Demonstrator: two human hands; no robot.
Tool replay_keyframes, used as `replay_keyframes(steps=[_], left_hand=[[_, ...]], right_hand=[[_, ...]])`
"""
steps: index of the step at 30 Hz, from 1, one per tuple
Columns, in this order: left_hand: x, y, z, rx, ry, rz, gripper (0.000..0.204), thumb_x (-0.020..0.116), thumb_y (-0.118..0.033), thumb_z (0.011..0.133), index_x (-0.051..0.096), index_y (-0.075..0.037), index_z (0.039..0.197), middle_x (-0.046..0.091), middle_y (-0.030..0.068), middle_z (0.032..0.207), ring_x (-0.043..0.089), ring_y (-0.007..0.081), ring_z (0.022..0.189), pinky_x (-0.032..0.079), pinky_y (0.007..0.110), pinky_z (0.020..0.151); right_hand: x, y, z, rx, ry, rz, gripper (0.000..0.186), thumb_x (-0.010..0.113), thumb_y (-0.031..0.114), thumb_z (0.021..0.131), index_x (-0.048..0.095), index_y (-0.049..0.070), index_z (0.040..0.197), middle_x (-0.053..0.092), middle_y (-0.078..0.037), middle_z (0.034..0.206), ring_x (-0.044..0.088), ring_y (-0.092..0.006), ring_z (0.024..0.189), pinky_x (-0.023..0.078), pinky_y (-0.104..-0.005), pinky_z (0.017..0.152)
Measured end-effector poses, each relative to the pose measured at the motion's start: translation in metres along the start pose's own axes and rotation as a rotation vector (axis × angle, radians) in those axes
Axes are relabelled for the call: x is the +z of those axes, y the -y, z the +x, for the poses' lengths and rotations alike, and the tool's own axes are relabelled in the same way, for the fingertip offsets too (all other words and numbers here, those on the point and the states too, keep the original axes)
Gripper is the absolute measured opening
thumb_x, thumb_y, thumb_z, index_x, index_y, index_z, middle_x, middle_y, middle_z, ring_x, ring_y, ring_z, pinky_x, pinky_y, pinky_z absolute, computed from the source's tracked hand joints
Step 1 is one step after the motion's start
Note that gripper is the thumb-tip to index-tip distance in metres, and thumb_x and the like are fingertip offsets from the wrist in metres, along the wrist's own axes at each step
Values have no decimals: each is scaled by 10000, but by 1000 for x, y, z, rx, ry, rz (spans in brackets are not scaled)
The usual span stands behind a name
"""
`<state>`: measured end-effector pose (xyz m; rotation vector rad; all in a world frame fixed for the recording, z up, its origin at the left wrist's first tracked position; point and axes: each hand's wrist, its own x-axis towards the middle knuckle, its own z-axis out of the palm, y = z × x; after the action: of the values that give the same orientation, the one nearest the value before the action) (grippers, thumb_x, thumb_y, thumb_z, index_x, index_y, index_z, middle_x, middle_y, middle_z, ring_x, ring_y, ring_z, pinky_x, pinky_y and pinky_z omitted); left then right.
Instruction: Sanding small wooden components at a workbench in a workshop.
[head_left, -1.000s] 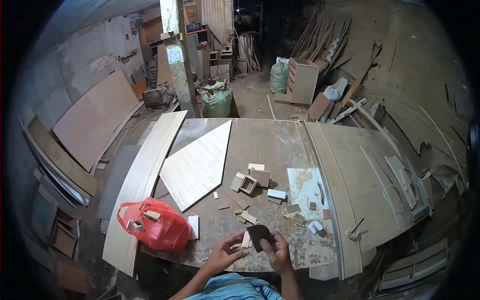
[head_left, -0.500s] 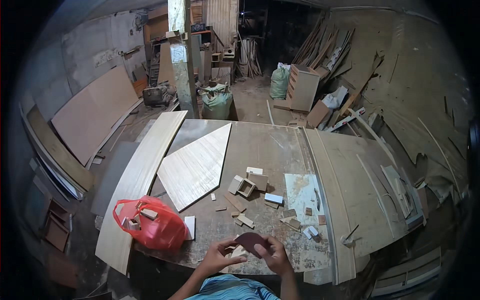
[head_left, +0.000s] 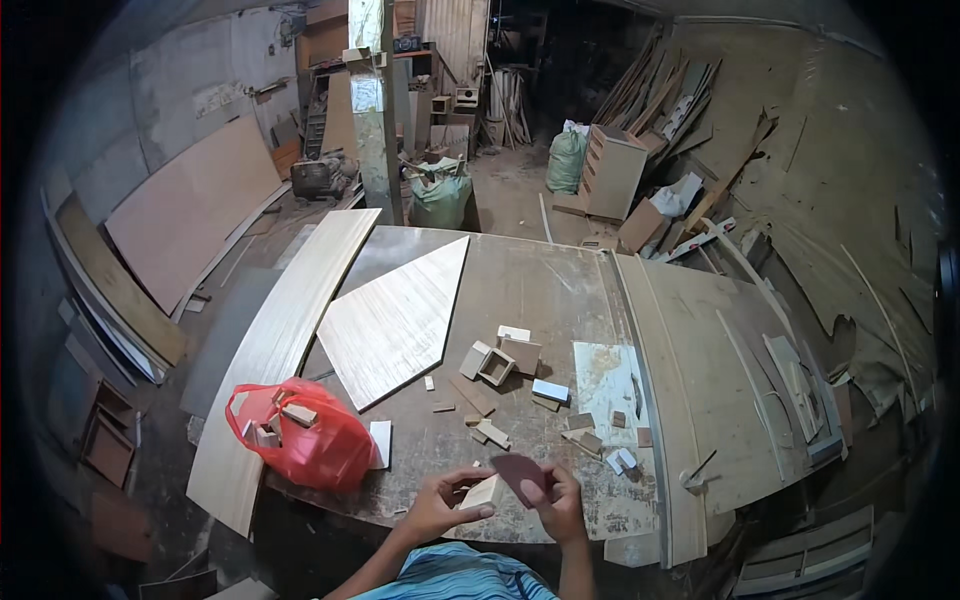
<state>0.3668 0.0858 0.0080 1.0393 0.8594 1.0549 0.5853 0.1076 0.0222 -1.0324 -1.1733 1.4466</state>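
At the near edge of the workbench [head_left: 400, 500], my left hand [head_left: 438, 508] is closed round a small pale wooden block [head_left: 482, 494], with the thumb along its near side. My right hand [head_left: 562, 505] pinches a dark reddish-brown sheet of sandpaper [head_left: 518, 476], thumb on its face. The sheet is slightly bent and stands just to the right of the block; whether they touch I cannot tell. Farther off lie several small wood offcuts [head_left: 490, 432], a small open wooden box [head_left: 494, 367] and a white-topped block [head_left: 550, 390].
A red plastic bag [head_left: 318, 440] of wood pieces sits on the left, beside a white block [head_left: 380, 444]. Behind it lie a long pale plank [head_left: 290, 330] and an angular pale board [head_left: 400, 325]. A stained white sheet [head_left: 608, 385] and a metal-edged panel [head_left: 690, 390] are on the right.
The sandpaper has shifted up and right, now tilted more upright, so more of the wooden block shows. My left hand keeps its hold. The whole view has shifted slightly.
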Motion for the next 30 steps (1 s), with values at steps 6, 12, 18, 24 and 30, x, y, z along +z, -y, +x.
replay_keyframes(steps=[6,12,18,24,30], left_hand=[[-5,17,0,-24,33,47,613,867,-134,784,576,11,1304,601,75,1253,573,148,1149,464,288,998],[-5,12,-4,40,75,49,594,861,-180,793,588,18,1282,609,72,1215,584,153,1106,476,286,953],[-23,50,-17,-40,-117,35,503,840,-142,808,597,7,1222,635,63,1122,609,146,1009,495,279,909],[-23,17,-35,-55,-121,-41,588,859,-48,754,573,-4,1265,624,75,1212,591,152,1145,468,326,1025],[-39,12,-38,-33,-136,-126,670,858,-8,736,539,2,1326,618,99,1251,594,184,1174,464,338,1049]], right_hand=[[-4,-15,-1,23,89,14,237,737,197,925,640,23,1054,679,-18,928,618,-79,842,487,-233,753],[2,-20,-8,6,112,-7,270,760,163,893,628,5,1068,650,-31,962,620,-101,903,500,-261,820],[13,-37,-9,-98,160,-1,263,762,52,869,623,14,1089,621,-44,1059,622,-120,952,504,-268,853],[23,-54,0,55,21,-210,261,829,73,823,677,6,1024,693,-33,945,635,-105,890,511,-260,809],[50,-44,-7,87,155,147,325,808,129,864,657,-29,1104,699,-64,1016,646,-112,912,521,-269,825]])
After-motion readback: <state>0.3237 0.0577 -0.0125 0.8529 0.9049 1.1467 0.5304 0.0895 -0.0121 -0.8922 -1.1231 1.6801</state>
